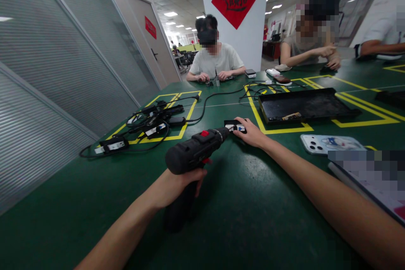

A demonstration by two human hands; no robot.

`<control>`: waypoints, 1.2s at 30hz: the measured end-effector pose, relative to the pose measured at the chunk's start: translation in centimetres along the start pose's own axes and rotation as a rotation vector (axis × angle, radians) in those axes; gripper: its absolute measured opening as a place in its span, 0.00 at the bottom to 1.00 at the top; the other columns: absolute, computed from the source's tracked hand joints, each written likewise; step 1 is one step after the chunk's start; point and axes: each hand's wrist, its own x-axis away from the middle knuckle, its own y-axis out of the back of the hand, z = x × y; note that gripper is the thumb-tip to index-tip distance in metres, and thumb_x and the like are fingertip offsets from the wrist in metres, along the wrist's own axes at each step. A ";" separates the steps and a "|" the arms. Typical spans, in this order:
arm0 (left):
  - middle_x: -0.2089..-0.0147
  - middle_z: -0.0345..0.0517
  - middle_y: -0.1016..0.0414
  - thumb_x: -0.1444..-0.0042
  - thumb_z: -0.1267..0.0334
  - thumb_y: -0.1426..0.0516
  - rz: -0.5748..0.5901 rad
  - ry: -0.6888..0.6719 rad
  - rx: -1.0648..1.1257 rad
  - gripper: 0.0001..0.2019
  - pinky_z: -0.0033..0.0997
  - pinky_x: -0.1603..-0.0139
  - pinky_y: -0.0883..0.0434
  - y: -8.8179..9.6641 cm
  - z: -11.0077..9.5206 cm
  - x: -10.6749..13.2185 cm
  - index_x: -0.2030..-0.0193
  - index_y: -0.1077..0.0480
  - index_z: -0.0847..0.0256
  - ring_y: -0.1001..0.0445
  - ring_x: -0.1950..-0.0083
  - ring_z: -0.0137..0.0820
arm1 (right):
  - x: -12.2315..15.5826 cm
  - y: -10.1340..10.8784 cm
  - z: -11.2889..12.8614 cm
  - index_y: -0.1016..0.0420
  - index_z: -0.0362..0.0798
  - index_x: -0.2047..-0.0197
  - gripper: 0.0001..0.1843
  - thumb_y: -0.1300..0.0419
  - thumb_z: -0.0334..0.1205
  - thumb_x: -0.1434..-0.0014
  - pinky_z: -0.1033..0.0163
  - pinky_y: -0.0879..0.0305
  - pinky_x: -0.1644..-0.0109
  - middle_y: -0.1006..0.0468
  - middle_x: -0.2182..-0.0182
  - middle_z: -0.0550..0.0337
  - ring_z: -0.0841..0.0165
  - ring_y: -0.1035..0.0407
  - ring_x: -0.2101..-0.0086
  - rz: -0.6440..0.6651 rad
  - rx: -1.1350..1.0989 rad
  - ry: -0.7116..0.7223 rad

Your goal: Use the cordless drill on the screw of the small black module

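A black cordless drill (196, 150) with a red switch on top is gripped by my left hand (183, 185), fingers wrapped round its handle. Its chuck points away from me and to the right. The tip ends at a small black block with a white label (233, 125), lying on the green table (240, 211). My right hand (248, 132) holds that block from its right side, thumb and fingers pressed on it. Whether the drill bit touches the block I cannot tell. Fine light crumbs (257, 166) lie scattered on the table below my right hand.
Tangled black cables and adapters (158, 120) lie at the left inside yellow tape. A shallow black tray (297, 105) sits at the right, with a phone (329, 144) nearer me. A person (217, 61) works across the table; another person (306, 46) is further right.
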 end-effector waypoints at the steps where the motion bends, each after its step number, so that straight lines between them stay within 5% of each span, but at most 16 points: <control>1: 0.75 0.41 0.29 0.45 0.57 0.45 0.000 -0.002 0.000 0.11 0.33 0.70 0.34 0.0 0.0 0.0 0.60 0.32 0.63 0.31 0.74 0.30 | 0.0 0.0 0.0 0.43 0.54 0.39 0.29 0.45 0.50 0.42 0.56 0.39 0.47 0.35 0.54 0.53 0.61 0.34 0.55 -0.001 0.001 0.000; 5: 0.75 0.38 0.29 0.44 0.58 0.45 0.009 0.002 0.023 0.14 0.33 0.70 0.33 0.0 0.0 -0.1 0.53 0.35 0.62 0.30 0.75 0.30 | -0.1 -0.1 -0.1 0.44 0.53 0.38 0.30 0.45 0.50 0.42 0.56 0.40 0.47 0.35 0.53 0.52 0.61 0.35 0.54 -0.002 0.008 0.001; 11: 0.74 0.40 0.28 0.43 0.56 0.46 0.014 0.004 -0.027 0.12 0.33 0.69 0.33 0.2 0.2 -0.1 0.58 0.33 0.62 0.30 0.73 0.31 | -0.1 -0.2 -0.1 0.44 0.53 0.38 0.30 0.45 0.50 0.42 0.55 0.40 0.47 0.35 0.53 0.52 0.61 0.35 0.53 -0.002 0.016 -0.008; 36: 0.75 0.37 0.30 0.43 0.58 0.45 0.020 0.009 0.033 0.15 0.32 0.70 0.33 0.1 0.0 -0.2 0.51 0.36 0.60 0.29 0.74 0.30 | -0.1 -0.2 -0.1 0.43 0.53 0.39 0.30 0.45 0.50 0.42 0.55 0.39 0.48 0.35 0.54 0.53 0.61 0.34 0.54 -0.007 0.003 0.001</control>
